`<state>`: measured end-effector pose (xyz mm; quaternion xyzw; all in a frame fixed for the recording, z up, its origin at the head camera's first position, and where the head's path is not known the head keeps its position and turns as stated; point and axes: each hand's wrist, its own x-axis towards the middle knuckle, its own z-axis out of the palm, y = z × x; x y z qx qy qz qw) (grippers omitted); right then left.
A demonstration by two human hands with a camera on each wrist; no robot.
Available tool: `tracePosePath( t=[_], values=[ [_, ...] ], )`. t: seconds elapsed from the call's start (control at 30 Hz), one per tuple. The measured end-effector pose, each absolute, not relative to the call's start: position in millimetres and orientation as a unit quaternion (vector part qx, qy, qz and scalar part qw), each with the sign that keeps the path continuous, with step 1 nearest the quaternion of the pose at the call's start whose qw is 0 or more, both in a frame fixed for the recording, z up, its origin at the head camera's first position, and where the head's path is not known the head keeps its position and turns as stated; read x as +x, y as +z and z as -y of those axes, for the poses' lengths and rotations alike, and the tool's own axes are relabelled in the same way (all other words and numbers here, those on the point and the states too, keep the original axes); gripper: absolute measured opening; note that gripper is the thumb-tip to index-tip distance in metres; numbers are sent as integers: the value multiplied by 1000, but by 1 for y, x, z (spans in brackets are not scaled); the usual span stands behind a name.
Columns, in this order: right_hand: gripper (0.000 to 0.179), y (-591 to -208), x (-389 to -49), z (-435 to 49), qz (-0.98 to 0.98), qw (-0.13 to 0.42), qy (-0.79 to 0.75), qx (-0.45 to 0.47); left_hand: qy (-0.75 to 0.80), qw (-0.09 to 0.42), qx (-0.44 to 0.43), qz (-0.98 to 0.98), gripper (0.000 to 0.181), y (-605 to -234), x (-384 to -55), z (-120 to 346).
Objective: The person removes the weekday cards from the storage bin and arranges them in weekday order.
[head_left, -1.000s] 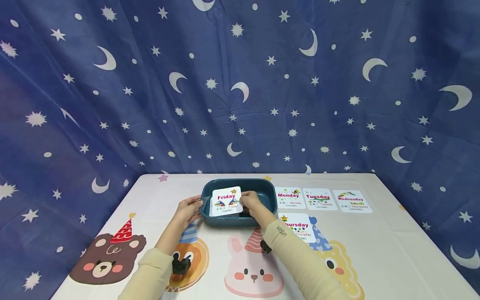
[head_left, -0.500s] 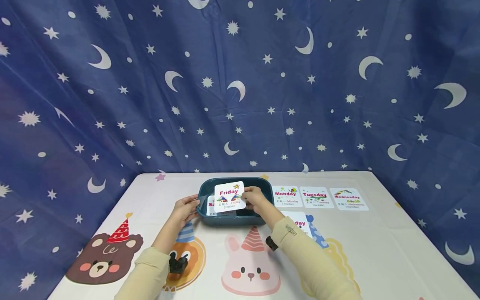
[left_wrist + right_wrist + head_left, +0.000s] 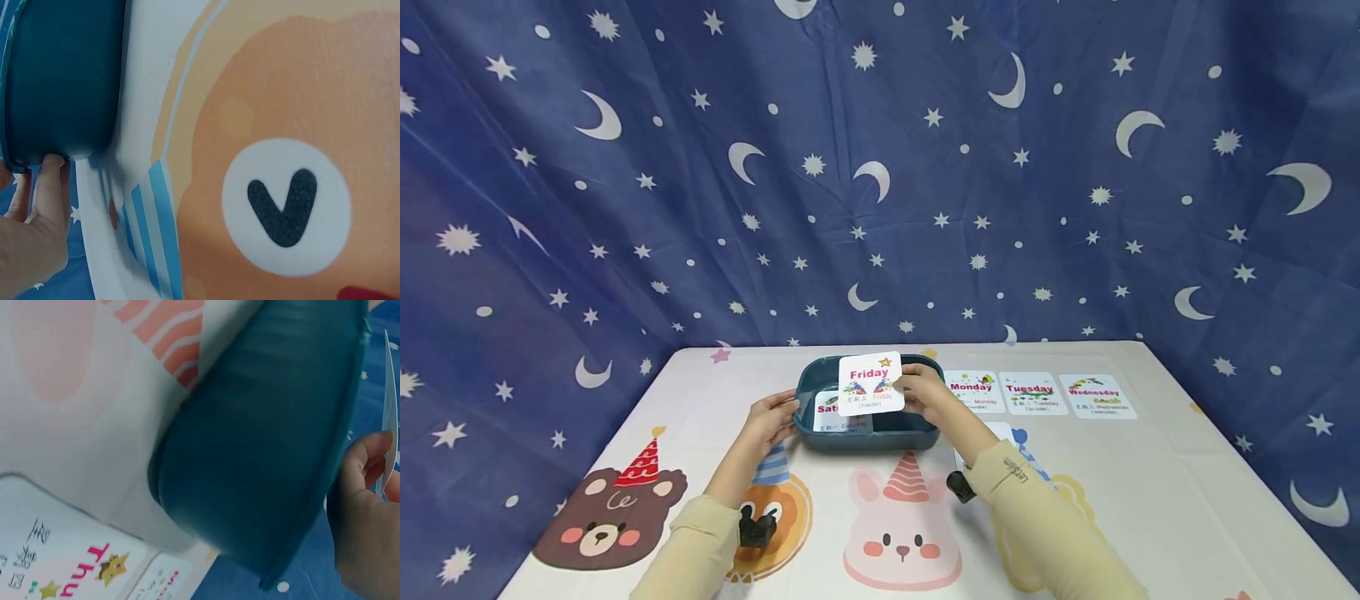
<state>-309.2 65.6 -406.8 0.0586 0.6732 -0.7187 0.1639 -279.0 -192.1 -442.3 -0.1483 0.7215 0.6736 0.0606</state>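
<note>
A white Friday card (image 3: 870, 383) is pinched at its right edge between thumb and fingers of my right hand (image 3: 922, 389). It is raised over the dark teal plastic bin (image 3: 867, 442), tilted toward the head camera. Below it in the bin lies a Saturday card (image 3: 831, 413), partly covered by the Friday card. My left hand (image 3: 772, 417) holds the bin's left end, thumb at the rim and fingers (image 3: 50, 181) against the outer wall. The right wrist view shows the Friday card (image 3: 389, 412) nearly edge-on.
To the right of the bin lie a Monday card (image 3: 973, 392), a Tuesday card (image 3: 1033, 394) and a Wednesday card (image 3: 1097, 397) in a row. A Thursday card (image 3: 69, 550) lies nearer, partly behind my right arm in the head view. A starry blue curtain (image 3: 880, 208) hangs behind the table.
My right hand has lifted the Friday card up and to the right, uncovering part of the Saturday card in the bin. The left hand has stayed at the bin's end.
</note>
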Motion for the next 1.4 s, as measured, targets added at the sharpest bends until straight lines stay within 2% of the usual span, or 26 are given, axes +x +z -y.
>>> tracePosePath(
  t=[0.33, 0.77, 1.07, 1.4],
  values=[
    [45, -402, -303, -88, -638, 191, -744, 56, 677, 62, -149, -718, 43, -446, -280, 195],
    [47, -392, -282, -125, -624, 198, -755, 33, 680, 68, -148, -715, 44, -443, -282, 196],
    [56, -384, -257, -161, -591, 232, -773, 1, 683, 66, -135, -715, 43, -443, -283, 195],
    [58, -395, -236, -210, -612, 229, -757, -11, 672, 67, -146, -723, 44, -443, -281, 195]
  ],
)
